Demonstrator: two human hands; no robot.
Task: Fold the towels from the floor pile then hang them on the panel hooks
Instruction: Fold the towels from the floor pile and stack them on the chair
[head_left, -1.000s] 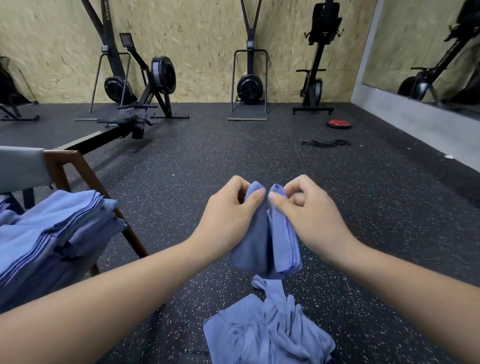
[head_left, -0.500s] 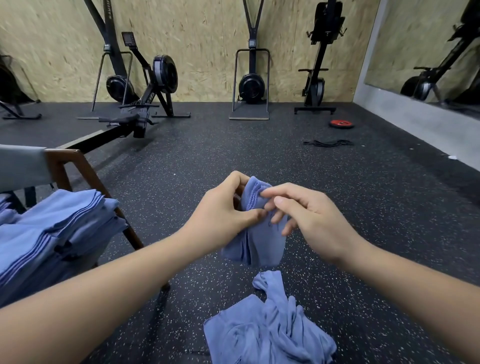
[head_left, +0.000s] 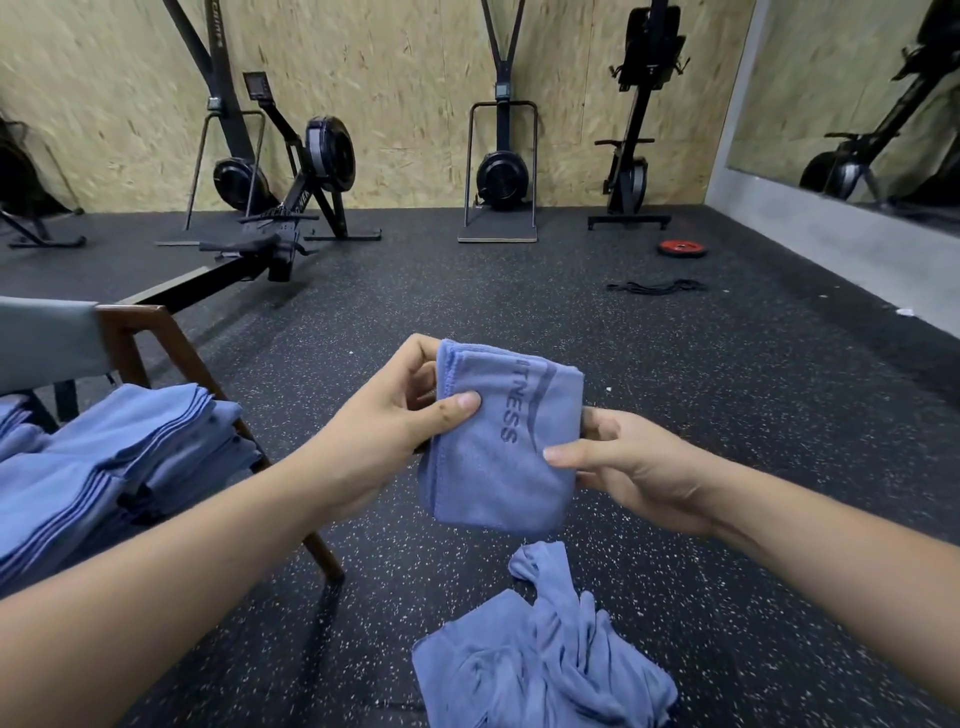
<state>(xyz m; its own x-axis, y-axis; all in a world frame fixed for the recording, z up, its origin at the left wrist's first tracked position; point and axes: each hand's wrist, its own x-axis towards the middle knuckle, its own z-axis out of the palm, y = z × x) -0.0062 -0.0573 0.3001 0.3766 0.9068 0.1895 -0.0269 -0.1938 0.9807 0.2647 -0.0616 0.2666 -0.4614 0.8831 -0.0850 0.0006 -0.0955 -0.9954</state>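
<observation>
Dead centre, a blue folded towel (head_left: 498, 457) is held up off the floor as a compact rectangle with the dark "FITNESS" lettering facing us. The left hand (head_left: 384, 421) pinches its left edge, thumb flat on the front face and fingers tucked behind. The right hand (head_left: 639, 467) pinches the right edge the same way, thumb across the front and fingers behind the cloth. By the look of it the fold on this one is all but done, edges fairly square, only the bottom hanging a little loose.

Down at six o'clock, the floor pile (head_left: 540, 660) is a small crumpled heap of the same blue cloth on the speckled rubber floor (head_left: 727, 415); I'd guess only one or two towels are left in it, though the tangle hides the count.

Over at eight o'clock sits a stack of folded towels (head_left: 104, 467), several layers deep with edges roughly lined up. So my read is that folding is well advanced. The hanging half looks untouched as far as this view tells: no panel and no hooks are in sight.

As for containers, I see no basket or bin. The nearest thing to one is the wooden chair (head_left: 156, 343) at nine o'clock, which appears to carry that stack on its seat. Farther off at one o'clock lie a red weight plate (head_left: 682, 248) and a black band (head_left: 657, 286), well apart from the towels.
</observation>
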